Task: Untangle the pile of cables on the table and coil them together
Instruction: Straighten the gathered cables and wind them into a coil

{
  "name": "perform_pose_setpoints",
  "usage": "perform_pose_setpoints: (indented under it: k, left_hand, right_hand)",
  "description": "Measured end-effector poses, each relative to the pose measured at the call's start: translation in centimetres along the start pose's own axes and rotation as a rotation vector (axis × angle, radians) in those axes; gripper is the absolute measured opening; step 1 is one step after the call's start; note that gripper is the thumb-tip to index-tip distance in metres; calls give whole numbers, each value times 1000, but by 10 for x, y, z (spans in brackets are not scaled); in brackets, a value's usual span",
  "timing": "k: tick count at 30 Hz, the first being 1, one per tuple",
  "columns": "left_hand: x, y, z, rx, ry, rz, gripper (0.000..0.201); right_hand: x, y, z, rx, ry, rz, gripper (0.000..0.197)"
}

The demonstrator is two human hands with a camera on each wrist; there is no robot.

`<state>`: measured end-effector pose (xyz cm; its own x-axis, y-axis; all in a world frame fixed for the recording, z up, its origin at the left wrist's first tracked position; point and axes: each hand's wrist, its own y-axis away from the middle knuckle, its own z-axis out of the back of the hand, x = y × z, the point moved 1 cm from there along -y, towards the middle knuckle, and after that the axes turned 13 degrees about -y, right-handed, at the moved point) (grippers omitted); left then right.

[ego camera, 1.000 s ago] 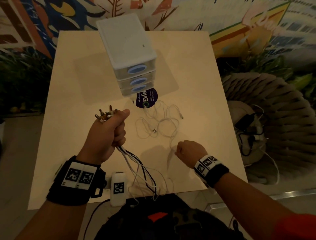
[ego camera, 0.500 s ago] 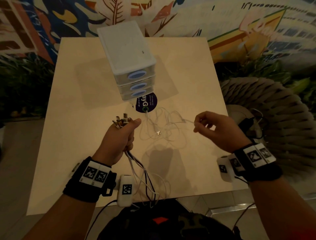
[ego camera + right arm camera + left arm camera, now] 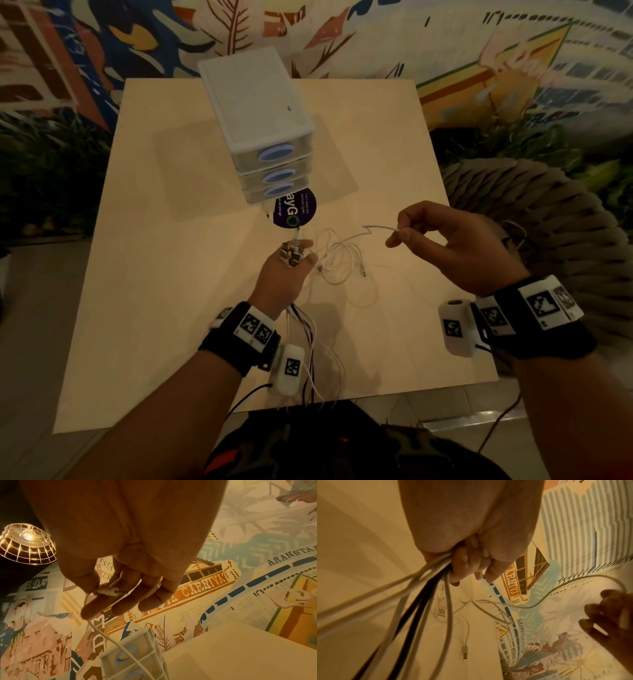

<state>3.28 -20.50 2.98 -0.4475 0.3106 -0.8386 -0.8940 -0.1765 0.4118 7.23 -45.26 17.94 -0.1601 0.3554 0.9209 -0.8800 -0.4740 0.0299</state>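
One table (image 3: 178, 274) carries one white drawer unit (image 3: 260, 123) with three drawers, one round purple sticker (image 3: 296, 209) and one loose tangle of white cable (image 3: 339, 260). Two hands are in view, the left hand (image 3: 281, 277) with one bundle of cables (image 3: 423, 601) and the right hand (image 3: 455, 250) with one white cable end (image 3: 109, 591). One caged lamp (image 3: 25, 545) glows.

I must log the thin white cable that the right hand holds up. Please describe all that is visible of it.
The thin white cable is slim, round and looks plastic-coated. The right hand pinches it near one end between thumb and fingers, lifted above the table. From there it sags leftward and down into loose, tangled white loops lying on the tabletop beside the left hand.
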Motion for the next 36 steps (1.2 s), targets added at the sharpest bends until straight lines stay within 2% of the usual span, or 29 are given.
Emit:
perform_pose_setpoints:
  k: [2, 5, 6, 8, 10, 12, 15, 17, 20, 22, 26, 28, 31, 33, 34, 36]
  left_hand:
    - [1, -5, -7, 43, -72, -6, 35]
    - [1, -14, -18, 150, -121, -40, 72]
    - [0, -17, -23, 181, -166, -70, 78]
    - [-3, -19, -33, 212, -310, -144, 72]
    - [-6, -18, -39, 193, -414, -173, 45]
    - [-1, -22, -42, 147, -450, -168, 18]
    - [3, -26, -38, 128, -457, -133, 22]
    - [0, -25, -33, 182, -417, -110, 22]
    - [-3, -21, -27, 215, -430, -106, 24]
    - [0, -22, -24, 191, -406, -97, 30]
    - [0, -15, -15, 138, -296, -66, 35]
    - [-2, -13, -15, 101, -259, -55, 37]
    - [-1, -14, -18, 62, -198, 1, 41]
    - [0, -16, -20, 59, -149, 30, 45]
    - [-2, -16, -21, 65, -112, 34, 47]
    - [-5, -15, -24, 87, -46, 47, 44]
  right_hand:
    - [-2, 1, 0, 1, -21, 5, 1]
    - [-5, 4, -2, 31, -51, 15, 2]
    - [-5, 5, -4, 51, -72, 19, 2]
    - [-2, 8, -8, 97, -124, 32, 4]
    - [2, 9, -9, 114, -159, 56, 5]
    - [1, 7, -8, 64, -202, 57, 8]
    - [-18, -2, 1, -108, -195, 11, 9]
    - [-43, -8, 7, -222, -86, -77, 3]
    - [-83, -10, 13, -312, 90, -240, 3]
    - [-109, -7, 13, -315, 121, -335, 5]
    - [-143, 0, -3, -186, 227, -437, 12]
    - [-143, -1, -14, -190, 291, -407, 12]
    - [-106, -5, -32, -274, 325, -153, 12]
    - [-69, -9, -56, -169, 323, -7, 12]
    - [-56, -12, -71, -85, 352, 7, 15]
    - [-50, -19, -97, 27, 443, -66, 23]
